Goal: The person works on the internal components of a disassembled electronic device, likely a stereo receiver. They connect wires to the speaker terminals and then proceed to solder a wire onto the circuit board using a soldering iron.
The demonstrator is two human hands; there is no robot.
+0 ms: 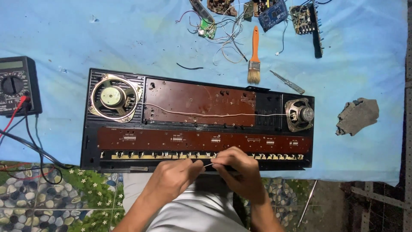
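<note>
Both hands at near edge of chassis (92, 129), midway along it. Left hand (174, 176) and right hand (240, 169) each pinch one thin wire (209, 164); grip narrow. Wire's long axis runs left-right between fingertips, just over chassis edge; hands equally near.

Blue sheet (128, 38), opened keyboard (92, 141), multimeter (17, 86), brush (254, 60)
</note>
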